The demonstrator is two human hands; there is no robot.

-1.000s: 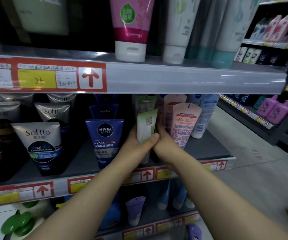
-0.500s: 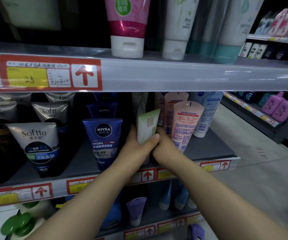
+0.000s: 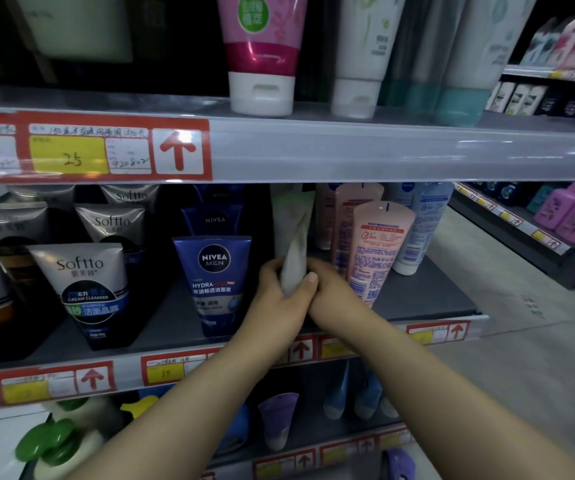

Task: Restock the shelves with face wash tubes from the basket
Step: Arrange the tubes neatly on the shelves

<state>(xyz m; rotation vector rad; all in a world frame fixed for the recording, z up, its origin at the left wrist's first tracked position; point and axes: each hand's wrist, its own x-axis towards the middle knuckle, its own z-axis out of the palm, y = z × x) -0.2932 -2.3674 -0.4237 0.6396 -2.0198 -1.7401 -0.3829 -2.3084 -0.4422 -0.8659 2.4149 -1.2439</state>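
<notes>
A: Since the basket is nowhere in the frame, where is the face wash tube?

B: Centre of the frame, turned edge-on over the middle shelf, in the gap between the blue tube and the pink tube. The hands hide its bottom end, so I cannot tell whether it rests on the shelf.

A: And the grip?

B: The left hand has its grip closed round the lower part, fingers on the left side and thumb across the front. The right hand presses against the right side. Its fingers go behind the tube, so I cannot tell whether that grip is closed.

A: Which step, then?

B: Placing, I'd judge. The next move calls for settling it upright with its face forward like its neighbours. Then both hands let go without knocking the pink tube just beside it.

A: The surface and the room?

B: It's a dark grey shelf board with red-and-yellow price tags along its front edge. The upper shelf at the top of the frame carries more tubes. There is pale floor at the lower right, and purple bottles on another shelving unit at the right edge.
</notes>
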